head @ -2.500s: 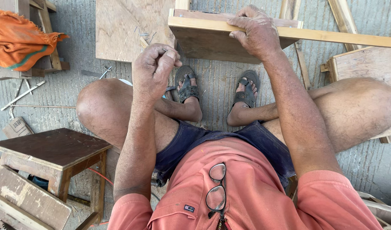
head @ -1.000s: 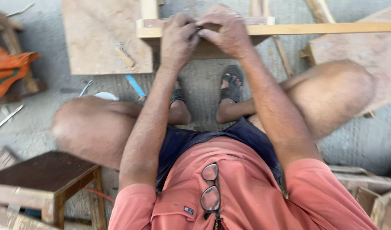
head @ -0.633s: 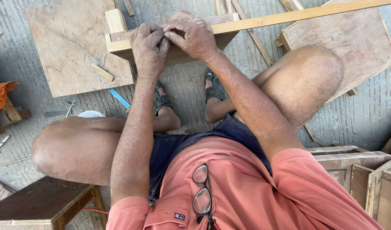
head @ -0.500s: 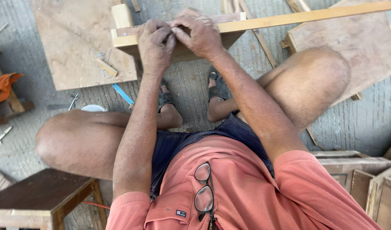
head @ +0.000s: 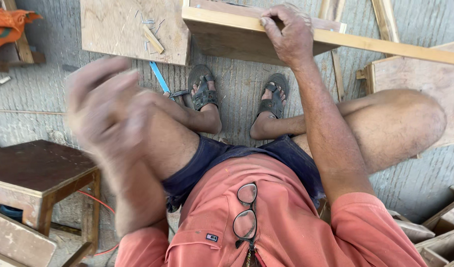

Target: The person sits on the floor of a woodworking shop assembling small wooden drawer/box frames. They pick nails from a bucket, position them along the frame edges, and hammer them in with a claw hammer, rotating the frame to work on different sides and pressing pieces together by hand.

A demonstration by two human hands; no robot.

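Seated low on a concrete floor (head: 49, 89), knees spread, amid carpentry offcuts. Pinned in place under the right hand (head: 288, 37): a pale wooden frame (head: 237, 37) with a long thin batten (head: 395, 48) laid along its top edge and running off past the wrist, seemingly pressed down so batten and frame would not shift. Fingers curled over the far edge, thumb nearer the body, grip closed on the wood. Raised well clear of the frame, nearer the camera: the left hand (head: 106, 106), blurred in motion, so whether open, closed or holding anything could not be told. Beyond that hand, a plywood sheet (head: 123, 29) scattered with small nails (head: 148, 22). Below the frame, sandalled feet (head: 237, 94) and a blue pencil (head: 159, 77). Beside the left elbow, a dark wooden stool (head: 36, 170).
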